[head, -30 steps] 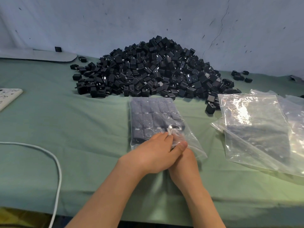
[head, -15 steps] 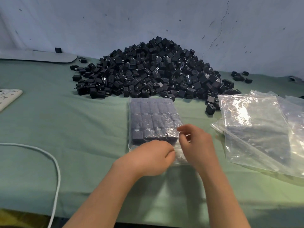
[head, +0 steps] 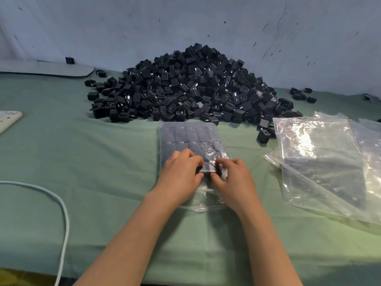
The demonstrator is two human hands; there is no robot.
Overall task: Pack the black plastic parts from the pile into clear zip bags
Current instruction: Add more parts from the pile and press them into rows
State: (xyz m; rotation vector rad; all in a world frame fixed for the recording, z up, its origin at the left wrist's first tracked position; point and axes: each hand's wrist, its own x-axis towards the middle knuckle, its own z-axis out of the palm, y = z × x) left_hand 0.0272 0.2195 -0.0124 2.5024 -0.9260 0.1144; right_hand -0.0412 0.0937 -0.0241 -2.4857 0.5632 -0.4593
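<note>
At the near edge of the green cloth-covered bench (head: 103, 162), your two forearms reach in side by side. Your left hand (head: 181, 172) and right hand (head: 233, 178) both sit on the clear plastic zip bag (head: 189, 137), which lies flat on the cloth straight ahead of you. It is filled with rows of black parts, and its far end stops just short of the pile.

Your left fingers (head: 191, 155) are curled with the thumb below, pinching the plastic over the nearest row. Your right fingers (head: 224, 162) pinch the same way from the other side, and the two sets of fingertips almost meet.

A second ago your left hand lay across your right. Half a second ago the left sat lower, at the bag's slack near end, and the right was at its right edge. Both have since moved up and inward onto the packed rows. The bag itself has not shifted, and its unfilled near end lies loose between your wrists.

A white cable (head: 64, 213) curves over the cloth to your left. A stack of empty clear plastic bags (head: 319, 162) lies to your right, well apart from the filled one. Farther left, a white power strip (head: 8, 120) shows at the frame's edge. Beyond the bag, the big pile of black plastic parts (head: 195, 89) rises against the pale wall (head: 185, 21), unchanged, with a few loose black pieces (head: 301, 94) off its right side.
</note>
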